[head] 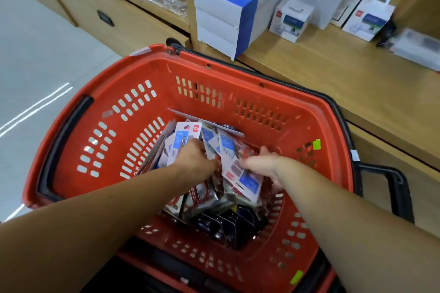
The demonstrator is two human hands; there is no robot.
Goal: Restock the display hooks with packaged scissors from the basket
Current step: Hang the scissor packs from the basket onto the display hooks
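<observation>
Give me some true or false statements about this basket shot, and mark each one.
1. The left hand and right hand are both down among the packaged scissors in the red basket. True.
2. The right hand grips a box on the shelf. False: it grips packaged scissors in the basket.
3. Blue-and-white boxes are stacked on the wooden shelf beyond the basket. True.
4. A pack hangs on a display hook. False: no hook is in view.

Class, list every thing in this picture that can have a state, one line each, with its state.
basket: open-topped, partly filled.
packaged scissors: heaped loose inside the basket.
left hand: in the heap, grip hidden.
right hand: grips packaged scissors.
basket handle: folded down along the rim.
drawer: shut.
</observation>
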